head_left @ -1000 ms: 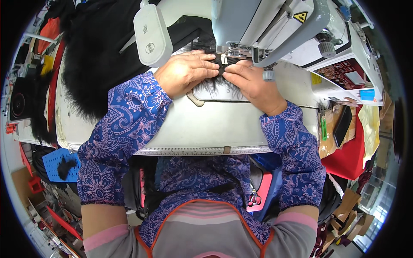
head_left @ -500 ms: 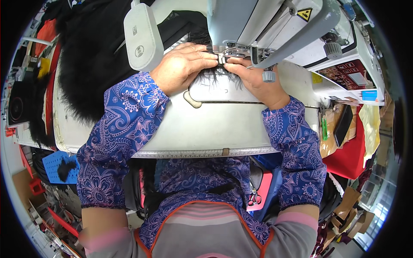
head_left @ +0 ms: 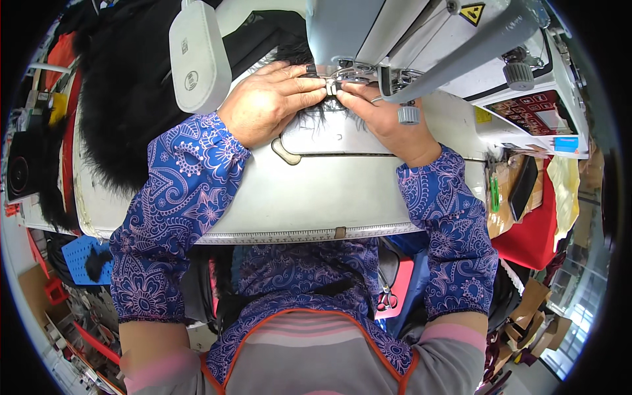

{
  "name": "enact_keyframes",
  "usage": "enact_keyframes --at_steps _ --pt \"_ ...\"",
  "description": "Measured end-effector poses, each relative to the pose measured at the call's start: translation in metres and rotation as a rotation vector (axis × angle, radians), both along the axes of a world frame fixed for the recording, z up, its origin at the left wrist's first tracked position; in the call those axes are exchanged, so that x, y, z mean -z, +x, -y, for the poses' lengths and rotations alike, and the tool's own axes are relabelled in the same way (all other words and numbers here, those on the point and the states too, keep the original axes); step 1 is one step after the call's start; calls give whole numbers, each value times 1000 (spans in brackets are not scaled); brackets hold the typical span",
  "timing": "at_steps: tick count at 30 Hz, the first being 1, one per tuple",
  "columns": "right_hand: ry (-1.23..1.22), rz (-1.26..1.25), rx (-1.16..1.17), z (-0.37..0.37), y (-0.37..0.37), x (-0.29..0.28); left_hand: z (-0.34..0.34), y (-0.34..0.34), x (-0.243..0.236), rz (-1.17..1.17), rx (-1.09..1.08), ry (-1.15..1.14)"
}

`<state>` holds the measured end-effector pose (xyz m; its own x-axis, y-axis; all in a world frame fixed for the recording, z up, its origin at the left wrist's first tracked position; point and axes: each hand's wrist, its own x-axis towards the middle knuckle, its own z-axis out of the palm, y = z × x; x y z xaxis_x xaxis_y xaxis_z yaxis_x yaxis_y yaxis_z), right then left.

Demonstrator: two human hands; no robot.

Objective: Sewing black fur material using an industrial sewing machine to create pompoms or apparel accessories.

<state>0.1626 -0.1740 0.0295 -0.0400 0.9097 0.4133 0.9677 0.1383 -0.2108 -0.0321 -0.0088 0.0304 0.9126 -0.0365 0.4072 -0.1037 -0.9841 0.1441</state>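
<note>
My left hand [head_left: 266,102] lies with stretched fingers on black furry fabric [head_left: 318,114], its fingertips beside the presser foot [head_left: 331,87] of a sewing machine [head_left: 345,29]. From the other side my right hand [head_left: 394,125] reaches in, thumb and forefinger drawn together at the fabric's edge by the foot. The machine's head covers part of the right fingers. Long dark hairs spill over the pale plate below the foot. Thin black cloth [head_left: 280,29] runs behind my left hand, and a bulky black fur piece [head_left: 115,99] spreads over the table's left side.
A white rounded device [head_left: 200,59] hangs close above my left wrist. A ruler strip [head_left: 296,234] lines the table's front edge. On the right stand a control panel [head_left: 526,113], a green tool [head_left: 494,193] and a black phone-like slab [head_left: 523,188]. Scissors [head_left: 387,300] lie below.
The whole view has shifted a little, so the table and machine sit farther left. Both hands stay at the presser foot, with the fabric under them much as before.
</note>
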Motion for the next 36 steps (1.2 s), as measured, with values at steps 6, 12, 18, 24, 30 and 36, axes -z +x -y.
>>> enact_keyframes --at_steps 6,12,18,24,30,36 --pt "39 0 19 -3 -4 -1 1 1 0 70 16 22" --pt "7 -14 86 -4 6 11 3 4 -2 68 -26 8" --pt "46 -5 12 -4 0 -1 -9 6 -1 193 -85 -81" --pt "73 64 -35 9 -6 -13 10 1 -8 206 86 112" --pt "128 -1 -198 3 -13 1 15 6 -10 240 146 86" --pt "57 50 -95 8 -14 -8 6 -8 -6 163 16 -57"
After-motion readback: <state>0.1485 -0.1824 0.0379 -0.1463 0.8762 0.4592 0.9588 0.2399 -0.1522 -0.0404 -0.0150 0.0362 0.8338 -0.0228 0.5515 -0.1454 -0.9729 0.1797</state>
